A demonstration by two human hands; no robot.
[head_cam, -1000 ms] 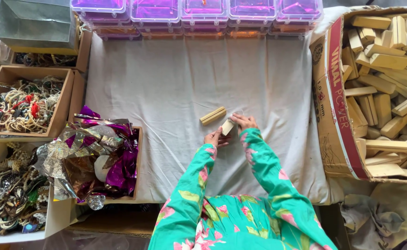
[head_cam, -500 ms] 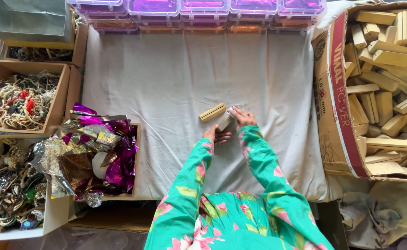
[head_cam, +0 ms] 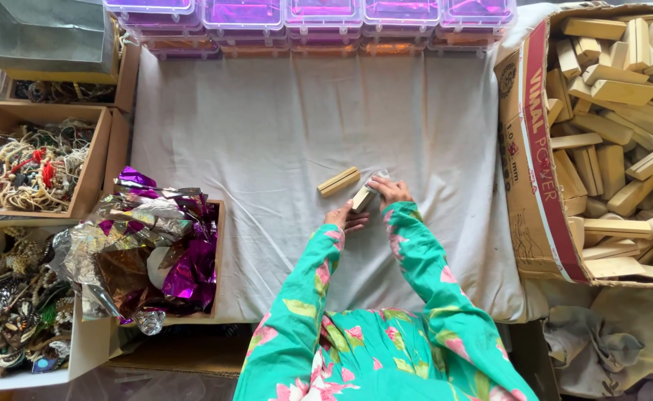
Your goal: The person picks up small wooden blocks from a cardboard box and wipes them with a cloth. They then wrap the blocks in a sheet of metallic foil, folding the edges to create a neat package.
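Observation:
Both hands meet near the middle of a white cloth (head_cam: 267,141). My right hand (head_cam: 391,191) grips a small wooden block (head_cam: 362,197) partly wrapped in shiny foil. My left hand (head_cam: 343,217) touches the near end of the same block from below. A second bare wooden block (head_cam: 338,181) lies flat on the cloth just left of the hands, apart from them. Green floral sleeves cover both arms.
A cardboard box (head_cam: 525,156) of several wooden blocks stands at the right. A box of purple and silver foil (head_cam: 148,245) sits at the left, with boxes of beaded jewellery (head_cam: 29,163) beyond it. Purple-lidded plastic containers (head_cam: 319,15) line the far edge.
The hands have stayed over the same spot, turning the block they hold; foil now shows on its far end. The loose block has not moved.

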